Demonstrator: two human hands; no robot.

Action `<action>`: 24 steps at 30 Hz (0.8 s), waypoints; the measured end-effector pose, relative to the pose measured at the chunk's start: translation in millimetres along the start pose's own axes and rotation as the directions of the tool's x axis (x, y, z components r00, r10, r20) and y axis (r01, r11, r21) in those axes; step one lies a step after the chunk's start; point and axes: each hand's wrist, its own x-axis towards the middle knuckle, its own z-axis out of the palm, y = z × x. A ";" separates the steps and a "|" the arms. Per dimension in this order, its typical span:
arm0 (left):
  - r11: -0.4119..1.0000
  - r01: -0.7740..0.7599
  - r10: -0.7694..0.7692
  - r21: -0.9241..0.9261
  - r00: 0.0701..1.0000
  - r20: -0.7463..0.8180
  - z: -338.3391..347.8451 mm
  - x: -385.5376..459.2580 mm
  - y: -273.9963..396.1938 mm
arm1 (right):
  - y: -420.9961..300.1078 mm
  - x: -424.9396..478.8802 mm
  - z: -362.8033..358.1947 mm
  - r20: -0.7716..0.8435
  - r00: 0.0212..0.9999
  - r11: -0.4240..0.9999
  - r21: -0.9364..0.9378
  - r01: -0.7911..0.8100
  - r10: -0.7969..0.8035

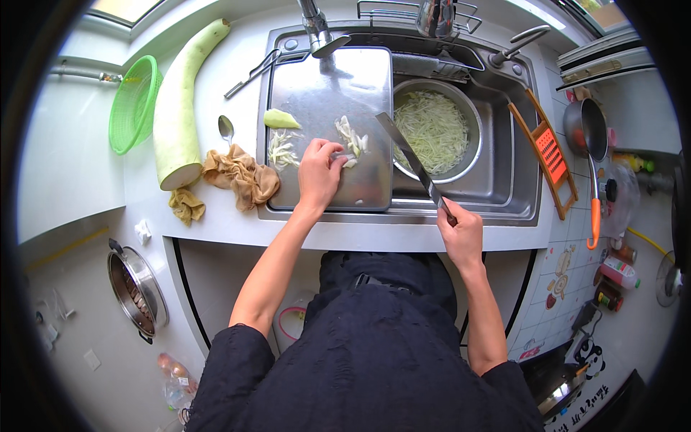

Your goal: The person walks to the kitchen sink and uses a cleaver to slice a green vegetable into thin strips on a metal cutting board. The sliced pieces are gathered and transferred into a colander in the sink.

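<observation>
In my right hand (pixel 463 233) is the handle of a kitchen knife (pixel 411 157), its blade slanting up to the left past the board's right edge. My left hand (pixel 319 175) rests over a metal cutting board (pixel 329 81), fingers curled beside small pale slivers. Whether those fingers pinch any piece cannot be told. Two small heaps of pale shreds, one at left (pixel 282 149) and one at right (pixel 351 136), lie on the board, along with a green-skinned chunk (pixel 281 119). To the right, a round metal pot (pixel 475 127) in the sink contains many pale green shreds (pixel 432 132).
A long cut gourd (pixel 177 119), green basket (pixel 132 108), spoon (pixel 225 128) and brown cloth (pixel 241 177) occupy the left counter. The faucet (pixel 318 32) overhangs the board. An orange-bladed grater (pixel 549 154) leans right of the sink (pixel 499 146), near a pan (pixel 586 129).
</observation>
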 end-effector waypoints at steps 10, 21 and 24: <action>0.929 -0.338 0.330 0.152 0.941 0.076 4.7 5.0 -15.7 | -3.0 -3.6 1.0 -0.004 1.000 1.000 0.012 -0.008 0.008; 0.904 -0.397 0.386 0.160 0.918 0.093 1.3 -4.7 -1.0 | 2.5 -9.1 0.9 -0.014 1.000 1.000 0.006 -0.022 0.022; 0.908 -0.386 0.374 0.162 0.922 0.102 4.3 -2.9 -7.2 | 1.9 -8.2 1.3 -0.010 1.000 1.000 0.008 -0.012 0.012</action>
